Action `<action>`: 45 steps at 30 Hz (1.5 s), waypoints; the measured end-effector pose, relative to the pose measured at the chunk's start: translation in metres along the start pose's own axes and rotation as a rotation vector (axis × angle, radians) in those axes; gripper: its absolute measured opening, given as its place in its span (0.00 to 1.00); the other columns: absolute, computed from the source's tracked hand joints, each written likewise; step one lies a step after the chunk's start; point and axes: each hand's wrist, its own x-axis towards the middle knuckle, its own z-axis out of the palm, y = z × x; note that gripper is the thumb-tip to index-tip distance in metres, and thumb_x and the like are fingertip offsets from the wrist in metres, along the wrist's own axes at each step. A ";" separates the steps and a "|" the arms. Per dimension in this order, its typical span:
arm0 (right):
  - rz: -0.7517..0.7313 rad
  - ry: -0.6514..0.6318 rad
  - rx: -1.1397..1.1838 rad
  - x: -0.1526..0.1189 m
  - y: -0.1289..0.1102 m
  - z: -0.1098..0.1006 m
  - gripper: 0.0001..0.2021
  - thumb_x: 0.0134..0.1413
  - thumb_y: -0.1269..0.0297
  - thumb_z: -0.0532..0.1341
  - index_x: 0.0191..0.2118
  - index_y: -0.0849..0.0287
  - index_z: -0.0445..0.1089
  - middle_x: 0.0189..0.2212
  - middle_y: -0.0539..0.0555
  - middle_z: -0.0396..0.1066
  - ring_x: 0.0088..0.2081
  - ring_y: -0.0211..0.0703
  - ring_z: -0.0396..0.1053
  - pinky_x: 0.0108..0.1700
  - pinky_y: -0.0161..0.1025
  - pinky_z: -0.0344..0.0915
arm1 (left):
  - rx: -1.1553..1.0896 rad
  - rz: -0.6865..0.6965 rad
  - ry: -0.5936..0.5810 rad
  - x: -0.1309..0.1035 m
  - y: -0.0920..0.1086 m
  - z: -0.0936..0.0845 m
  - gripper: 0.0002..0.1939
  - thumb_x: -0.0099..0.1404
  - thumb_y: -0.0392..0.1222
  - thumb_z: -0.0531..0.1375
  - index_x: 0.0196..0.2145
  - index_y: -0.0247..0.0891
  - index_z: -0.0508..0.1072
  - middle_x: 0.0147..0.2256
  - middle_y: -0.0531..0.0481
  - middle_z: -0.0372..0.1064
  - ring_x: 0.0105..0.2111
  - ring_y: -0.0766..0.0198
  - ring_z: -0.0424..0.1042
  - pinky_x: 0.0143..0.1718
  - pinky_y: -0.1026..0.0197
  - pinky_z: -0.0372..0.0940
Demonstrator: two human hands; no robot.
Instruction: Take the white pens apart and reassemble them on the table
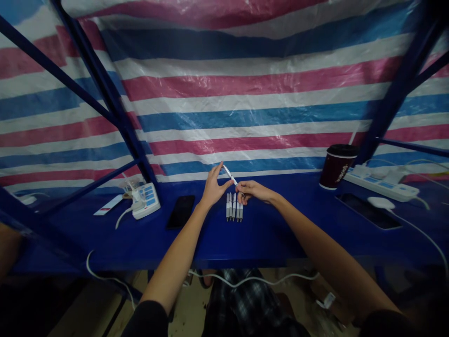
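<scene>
A white pen [230, 175] slants above the desk, its upper end up and to the left. My right hand [255, 189] pinches its lower end, the fingers curled around it. My left hand [212, 186] is at the pen's left side, with thumb and index finger spread apart. The index fingertip is close to the pen's upper end and the thumb is near its middle; I cannot tell if either touches it. Several white and grey pens [230, 211] lie side by side in a row just below both hands.
On the blue desk [224, 243], a dark phone [181, 211] lies left of the hands, near a power strip [146, 201]. At right are a dark red cup [337, 167] with a straw, another power strip [382, 183] and a dark tablet-like device [366, 210]. Striped sheeting [252, 112] hangs behind.
</scene>
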 end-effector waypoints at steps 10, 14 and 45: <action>-0.006 -0.012 -0.023 0.001 0.004 -0.002 0.19 0.62 0.46 0.64 0.38 0.60 0.67 0.22 0.52 0.75 0.24 0.39 0.72 0.31 0.37 0.68 | -0.193 -0.091 -0.116 -0.004 -0.011 0.008 0.35 0.65 0.49 0.67 0.67 0.48 0.64 0.60 0.40 0.65 0.51 0.53 0.72 0.49 0.52 0.69; -0.048 0.034 0.011 0.004 0.007 -0.005 0.17 0.63 0.48 0.63 0.38 0.60 0.67 0.21 0.52 0.75 0.23 0.39 0.72 0.32 0.36 0.68 | -0.262 -0.114 -0.070 -0.003 -0.008 0.007 0.34 0.67 0.51 0.66 0.68 0.48 0.62 0.63 0.40 0.63 0.51 0.54 0.72 0.49 0.53 0.69; -0.027 0.379 -0.068 0.005 0.002 -0.024 0.16 0.69 0.53 0.60 0.36 0.62 0.72 0.24 0.55 0.75 0.21 0.36 0.70 0.24 0.32 0.67 | 0.134 0.106 -0.227 -0.061 0.014 -0.046 0.10 0.72 0.37 0.57 0.46 0.42 0.78 0.47 0.45 0.78 0.49 0.55 0.76 0.54 0.50 0.68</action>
